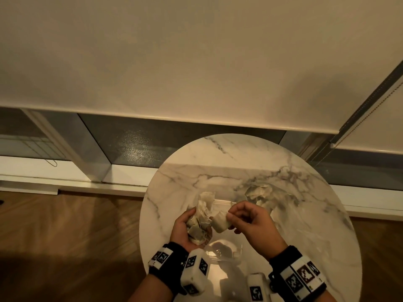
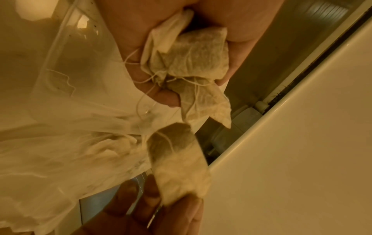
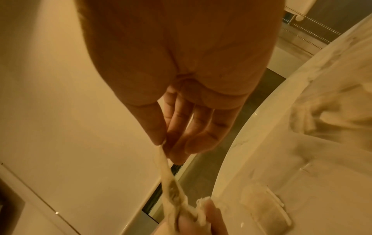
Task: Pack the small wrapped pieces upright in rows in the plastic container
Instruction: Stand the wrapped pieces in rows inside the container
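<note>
A round table (image 1: 272, 162) with a white marble top veined in grey carries the work, and it stands on a wood-plank floor (image 1: 65, 232) close to a window. A pale roller blind (image 1: 174, 62) fills the upper part of the head view, its bottom bar hanging above a strip of dark glass (image 1: 152, 140); a bead chain (image 1: 357, 120) runs down at the right, and a white sill (image 1: 72, 171) runs below the glass. The light is dim and warm, and shadows fall across the blind and the floor. Above the near part of the table, the left hand (image 1: 185, 229) lies palm up with its grip curled round a bunch of wrapped pieces (image 1: 201, 221), small tea-bag-like pouches with loose threads, crumpled together. Just beside it, the right hand (image 1: 250, 221) pinches one single piece (image 1: 220, 222) by its end between thumb and fingertips, so that grip is clamped on it; the piece hangs between the two hands, touching or nearly touching the bunch. Below the hands, the clear plastic container (image 1: 224, 251) sits on the table near the person, hard to read through its glare. Farther back on the table, to the right, lies a loose heap of more pieces (image 1: 259, 192). Both wrists wear black bands with white marker blocks (image 1: 194, 271).
</note>
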Demonstrator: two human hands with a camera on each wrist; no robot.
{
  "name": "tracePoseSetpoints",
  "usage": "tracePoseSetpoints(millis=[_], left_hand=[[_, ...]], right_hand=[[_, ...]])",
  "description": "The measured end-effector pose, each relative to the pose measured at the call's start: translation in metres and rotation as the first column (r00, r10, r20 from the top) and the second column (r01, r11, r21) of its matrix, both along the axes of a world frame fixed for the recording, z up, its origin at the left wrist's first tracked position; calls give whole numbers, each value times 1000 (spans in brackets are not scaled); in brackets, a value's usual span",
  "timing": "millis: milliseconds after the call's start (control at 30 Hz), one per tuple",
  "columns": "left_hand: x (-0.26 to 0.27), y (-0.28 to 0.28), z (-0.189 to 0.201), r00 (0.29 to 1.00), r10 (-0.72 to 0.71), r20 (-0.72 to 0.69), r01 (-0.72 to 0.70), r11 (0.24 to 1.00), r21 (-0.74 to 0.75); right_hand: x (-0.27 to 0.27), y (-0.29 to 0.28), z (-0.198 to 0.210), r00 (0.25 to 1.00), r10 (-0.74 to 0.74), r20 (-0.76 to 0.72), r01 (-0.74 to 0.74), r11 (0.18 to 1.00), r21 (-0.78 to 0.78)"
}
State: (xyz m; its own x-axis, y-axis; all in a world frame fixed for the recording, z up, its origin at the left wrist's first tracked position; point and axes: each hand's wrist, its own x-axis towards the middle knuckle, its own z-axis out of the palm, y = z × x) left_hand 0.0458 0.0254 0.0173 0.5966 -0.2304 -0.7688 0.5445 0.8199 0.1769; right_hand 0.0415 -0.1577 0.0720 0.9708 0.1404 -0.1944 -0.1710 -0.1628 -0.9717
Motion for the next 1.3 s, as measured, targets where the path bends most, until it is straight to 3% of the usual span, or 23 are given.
tracePoseSetpoints(millis=[100, 200, 333, 467, 900, 1300], left_hand=[[2, 10, -9, 999, -19, -31, 19, 1000, -17], [1, 13, -19, 998, -28, -61, 25, 998, -49], [1, 14, -32, 994, -28, -109, 17, 996, -93], [3, 16, -39, 994, -50, -98, 41, 995, -96], [10, 26, -47, 992, -38, -117, 26, 995, -99], [12, 26, -45, 993, -43, -114, 33, 996, -87]], right_hand=[[12, -7, -12, 1000, -28, 1, 28, 995, -98], [35, -23, -39, 998, -36, 44, 49, 941, -334], [67, -31, -72, 998, 12, -56, -39, 855, -517], [84, -26, -88, 986, 74, -147, -149, 784, -603], [112, -26, -97, 965, 176, -195, -258, 500, -826], [132, -28, -101, 969, 120, -218, -244, 286, -927]])
